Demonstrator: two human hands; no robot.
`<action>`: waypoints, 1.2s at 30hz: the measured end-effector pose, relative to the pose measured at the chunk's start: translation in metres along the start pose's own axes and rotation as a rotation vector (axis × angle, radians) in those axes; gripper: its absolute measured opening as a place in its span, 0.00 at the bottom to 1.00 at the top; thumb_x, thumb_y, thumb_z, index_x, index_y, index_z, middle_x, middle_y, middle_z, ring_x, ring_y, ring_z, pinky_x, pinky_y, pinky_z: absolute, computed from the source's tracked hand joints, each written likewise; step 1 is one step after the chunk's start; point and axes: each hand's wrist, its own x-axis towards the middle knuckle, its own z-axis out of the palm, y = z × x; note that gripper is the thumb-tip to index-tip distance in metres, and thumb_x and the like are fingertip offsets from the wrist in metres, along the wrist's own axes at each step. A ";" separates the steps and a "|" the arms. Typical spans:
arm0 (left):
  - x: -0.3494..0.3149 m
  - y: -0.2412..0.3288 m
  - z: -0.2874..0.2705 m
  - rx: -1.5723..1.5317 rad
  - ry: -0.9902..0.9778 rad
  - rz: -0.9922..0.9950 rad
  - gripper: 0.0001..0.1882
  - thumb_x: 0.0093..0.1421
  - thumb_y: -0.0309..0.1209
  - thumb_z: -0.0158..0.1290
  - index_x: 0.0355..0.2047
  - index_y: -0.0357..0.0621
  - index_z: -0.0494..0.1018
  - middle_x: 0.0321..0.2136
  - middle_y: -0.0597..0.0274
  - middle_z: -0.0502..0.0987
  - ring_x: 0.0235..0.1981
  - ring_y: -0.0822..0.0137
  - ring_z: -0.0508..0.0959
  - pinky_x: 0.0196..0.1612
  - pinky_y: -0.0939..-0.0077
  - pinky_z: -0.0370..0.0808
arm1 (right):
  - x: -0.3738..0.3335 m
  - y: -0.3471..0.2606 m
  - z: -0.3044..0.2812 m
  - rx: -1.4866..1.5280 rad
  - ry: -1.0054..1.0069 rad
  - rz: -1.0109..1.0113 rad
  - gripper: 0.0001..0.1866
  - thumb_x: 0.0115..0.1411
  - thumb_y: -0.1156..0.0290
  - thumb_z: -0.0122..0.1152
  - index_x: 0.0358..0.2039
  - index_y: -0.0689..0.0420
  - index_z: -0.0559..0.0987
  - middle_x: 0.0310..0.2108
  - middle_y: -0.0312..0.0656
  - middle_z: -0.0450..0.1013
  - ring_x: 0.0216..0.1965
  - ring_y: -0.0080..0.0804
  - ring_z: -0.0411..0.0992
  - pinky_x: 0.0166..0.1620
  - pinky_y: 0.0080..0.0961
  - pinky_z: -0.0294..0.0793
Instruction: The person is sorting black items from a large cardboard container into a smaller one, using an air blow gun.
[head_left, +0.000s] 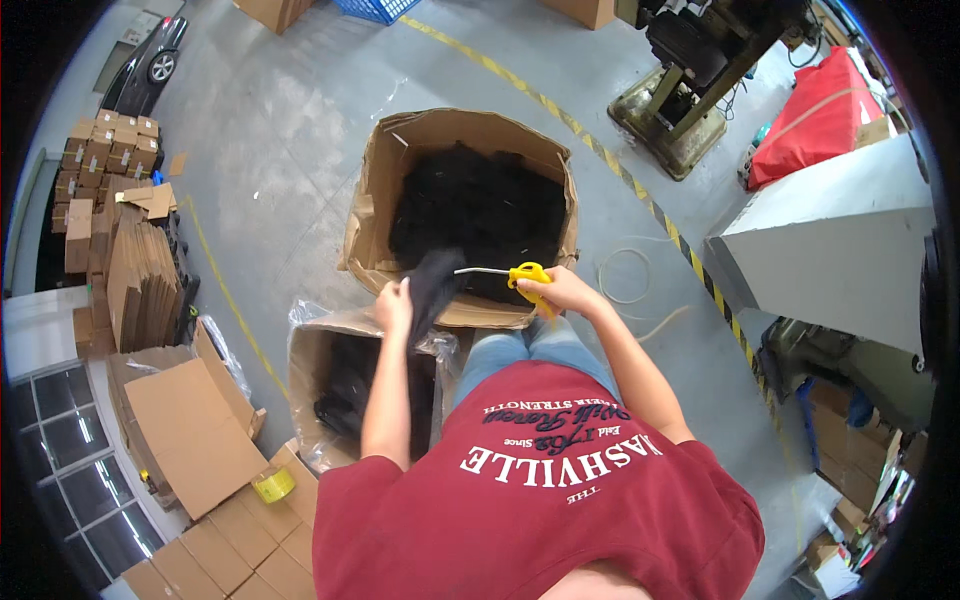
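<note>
My left hand [393, 304] is closed on a dark fuzzy piece [434, 290], blurred and too unclear to name more exactly. In my right hand [570, 291] is a yellow air blow gun [531, 283], its thin bent metal nozzle pointing left at the dark piece. Both hands are over the near edge of a large open cardboard box [365, 225], which holds a heap of black fluffy material [478, 205]. Below my left forearm stands a smaller plastic-lined box [303, 375] with more black pieces [350, 380] inside.
A thin pale hose [625, 282] curls on the floor to the right. Beyond it runs a black and yellow floor stripe [690, 255]. Machine bases [668, 122] stand at the far right. Flattened cardboard [145, 275], cartons and a yellow tape roll [273, 486] lie at left.
</note>
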 end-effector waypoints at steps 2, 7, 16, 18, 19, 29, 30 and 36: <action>-0.014 -0.005 -0.049 0.157 -0.035 -0.067 0.20 0.52 0.49 0.54 0.29 0.43 0.73 0.30 0.50 0.77 0.34 0.48 0.75 0.35 0.58 0.70 | 0.003 0.012 -0.001 -0.107 0.138 -0.058 0.25 0.51 0.44 0.58 0.29 0.56 0.79 0.19 0.36 0.73 0.16 0.20 0.68 0.21 0.17 0.67; -0.052 -0.123 -0.132 0.482 -0.016 -0.352 0.21 0.47 0.48 0.59 0.32 0.46 0.68 0.31 0.53 0.72 0.37 0.51 0.73 0.37 0.57 0.69 | 0.022 0.031 0.016 0.073 -0.153 0.129 0.27 0.54 0.43 0.55 0.26 0.59 0.76 0.19 0.37 0.73 0.15 0.21 0.69 0.19 0.17 0.67; 0.074 -0.097 0.053 -0.683 -0.375 -0.401 0.14 0.52 0.39 0.58 0.33 0.42 0.73 0.25 0.61 0.76 0.30 0.66 0.75 0.37 0.74 0.71 | 0.062 0.097 0.080 0.238 -0.105 0.307 0.23 0.53 0.46 0.59 0.30 0.57 0.78 0.18 0.33 0.71 0.17 0.19 0.67 0.20 0.18 0.67; 0.120 -0.124 0.139 -0.404 -0.484 -0.200 0.21 0.48 0.42 0.62 0.38 0.46 0.71 0.36 0.54 0.75 0.37 0.61 0.74 0.43 0.69 0.70 | 0.069 0.091 0.097 0.354 -0.112 0.394 0.22 0.53 0.47 0.59 0.30 0.56 0.78 0.20 0.32 0.71 0.18 0.17 0.66 0.20 0.18 0.66; 0.140 -0.124 0.181 -0.287 -0.473 -0.208 0.28 0.45 0.43 0.63 0.45 0.51 0.67 0.44 0.49 0.68 0.43 0.56 0.71 0.47 0.66 0.68 | 0.072 0.094 0.103 0.385 -0.124 0.440 0.21 0.54 0.49 0.59 0.31 0.56 0.78 0.21 0.30 0.71 0.19 0.16 0.65 0.21 0.17 0.65; 0.284 -0.180 0.401 0.037 -0.229 -0.346 0.55 0.36 0.44 0.68 0.60 0.68 0.44 0.58 0.33 0.49 0.55 0.34 0.58 0.53 0.43 0.59 | 0.105 0.121 0.128 0.571 -0.158 0.868 0.14 0.56 0.59 0.61 0.33 0.56 0.80 0.20 0.27 0.71 0.21 0.11 0.63 0.23 0.12 0.61; 0.292 -0.196 0.405 0.042 -0.210 -0.273 0.48 0.39 0.42 0.67 0.58 0.63 0.53 0.55 0.35 0.59 0.53 0.37 0.63 0.52 0.48 0.63 | 0.104 0.124 0.130 0.561 -0.164 0.885 0.13 0.56 0.59 0.61 0.33 0.57 0.80 0.20 0.28 0.72 0.22 0.12 0.64 0.25 0.13 0.63; 0.288 -0.205 0.392 -0.051 -0.243 -0.189 0.21 0.46 0.33 0.58 0.42 0.47 0.69 0.35 0.44 0.76 0.39 0.44 0.74 0.42 0.58 0.71 | 0.104 0.130 0.141 0.461 -0.163 0.779 0.16 0.54 0.60 0.63 0.32 0.61 0.79 0.21 0.33 0.74 0.25 0.18 0.69 0.32 0.19 0.69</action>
